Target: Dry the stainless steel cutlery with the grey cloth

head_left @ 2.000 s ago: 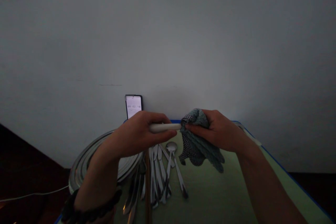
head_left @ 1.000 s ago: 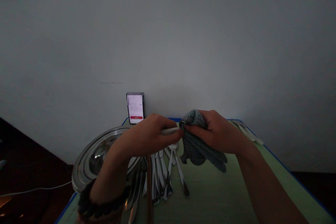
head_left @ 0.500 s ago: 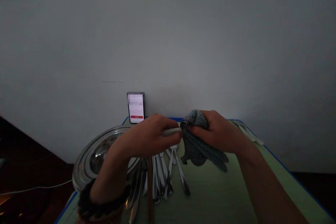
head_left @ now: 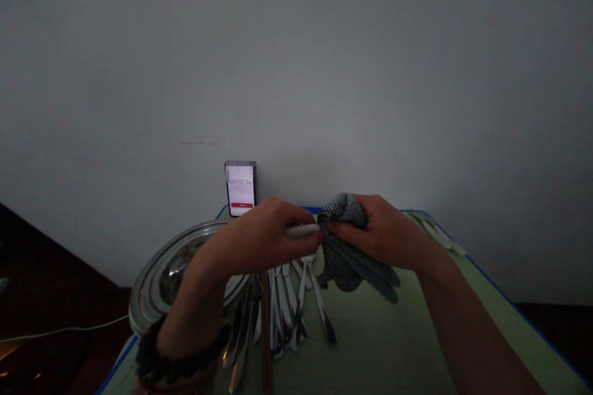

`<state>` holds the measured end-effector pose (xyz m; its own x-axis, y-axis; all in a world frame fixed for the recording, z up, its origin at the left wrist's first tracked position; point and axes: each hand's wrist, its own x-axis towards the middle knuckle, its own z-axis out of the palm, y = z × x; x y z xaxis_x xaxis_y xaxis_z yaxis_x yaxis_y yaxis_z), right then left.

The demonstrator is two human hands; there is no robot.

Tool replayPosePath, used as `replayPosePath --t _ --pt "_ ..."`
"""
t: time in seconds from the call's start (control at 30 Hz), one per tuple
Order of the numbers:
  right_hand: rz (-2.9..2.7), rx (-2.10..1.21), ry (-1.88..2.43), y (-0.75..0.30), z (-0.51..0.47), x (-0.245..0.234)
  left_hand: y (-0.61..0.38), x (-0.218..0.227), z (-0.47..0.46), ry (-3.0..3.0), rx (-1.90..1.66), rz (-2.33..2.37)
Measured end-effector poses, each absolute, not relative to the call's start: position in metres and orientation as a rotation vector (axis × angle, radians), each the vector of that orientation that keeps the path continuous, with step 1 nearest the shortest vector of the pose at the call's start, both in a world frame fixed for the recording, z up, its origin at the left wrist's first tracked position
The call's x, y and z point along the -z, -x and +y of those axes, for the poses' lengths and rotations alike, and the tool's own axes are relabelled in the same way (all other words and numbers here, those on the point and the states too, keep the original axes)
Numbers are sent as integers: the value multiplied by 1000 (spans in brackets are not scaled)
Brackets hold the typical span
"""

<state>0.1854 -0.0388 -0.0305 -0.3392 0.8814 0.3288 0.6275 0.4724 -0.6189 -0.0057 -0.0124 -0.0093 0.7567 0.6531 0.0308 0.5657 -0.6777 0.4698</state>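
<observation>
My left hand [head_left: 259, 237] is closed round a pale utensil handle [head_left: 302, 231] that points right. The handle's other end disappears into a grey-green checked cloth [head_left: 347, 256], which my right hand [head_left: 384, 236] grips bunched around it. Both hands hover over a green table [head_left: 393, 345]. Directly below them several metal spoons and knives [head_left: 287, 305] lie in a row on the table.
A large round steel tray [head_left: 162, 278] sits at the table's left edge. A lit phone [head_left: 240, 188] leans against the white wall behind. A few pale utensils [head_left: 435, 231] lie at the far right. A white cable [head_left: 60, 330] runs over the dark floor at left.
The handle has slid further into the cloth, so less of it shows. My hands stay in the same place; the view shifted slightly.
</observation>
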Motion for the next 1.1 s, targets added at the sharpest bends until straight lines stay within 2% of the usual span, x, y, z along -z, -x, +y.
replayPosePath --t 0.3,0.53,0.9,1.1 --pt "-2101 -519 1231 -184 -37 31 5 8 -12 -2527 -275 919" --pt "-2075 -652 1169 -186 -38 32 7 11 -11 -2549 -266 949" --pt "-1928 -495 1230 -178 -34 35 3 7 -17 -2647 -317 1039" --pt "-1972 -543 1225 -178 -33 35 4 9 -15 -2672 -308 1058"
